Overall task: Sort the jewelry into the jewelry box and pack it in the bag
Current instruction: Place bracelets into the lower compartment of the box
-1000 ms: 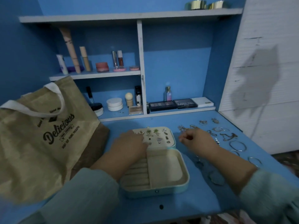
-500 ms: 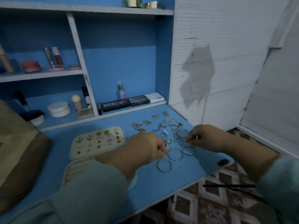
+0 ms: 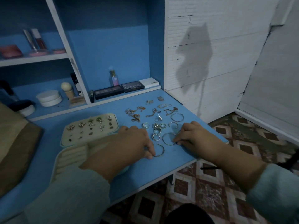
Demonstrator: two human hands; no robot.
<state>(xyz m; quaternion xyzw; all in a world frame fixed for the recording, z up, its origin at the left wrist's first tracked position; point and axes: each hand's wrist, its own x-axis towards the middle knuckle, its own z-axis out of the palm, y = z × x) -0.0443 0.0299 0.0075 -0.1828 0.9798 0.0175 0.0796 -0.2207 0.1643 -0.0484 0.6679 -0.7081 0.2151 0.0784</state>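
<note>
Picking bangles off the blue desk (image 3: pixel 145 172), one per hand. Left hand (image 3: pixel 129 143) down flat, fingertips (image 3: pixel 149 155) pinched on the rim of the nearest silver bangle (image 3: pixel 159 150), not yet lifted. Right hand (image 3: pixel 192 135) curled, fingertips closed on the edge of a second bangle (image 3: pixel 168 139) just beyond the first. Loose rings (image 3: pixel 157 130), chains (image 3: pixel 135 113) and more hoops spread behind, between the hands and the shelf. Jewelry box (image 3: pixel 76 152) open to the left, partly under the left forearm; lid panel (image 3: pixel 90 128) already studded with earrings, ring rolls below looking bare. Brown bag (image 3: pixel 14 143) at the far left edge. Sorting stage, then, well short of packing. Next, probably: lifting both bangles clear without dragging neighbouring rings, then carrying them left into a box compartment.
</note>
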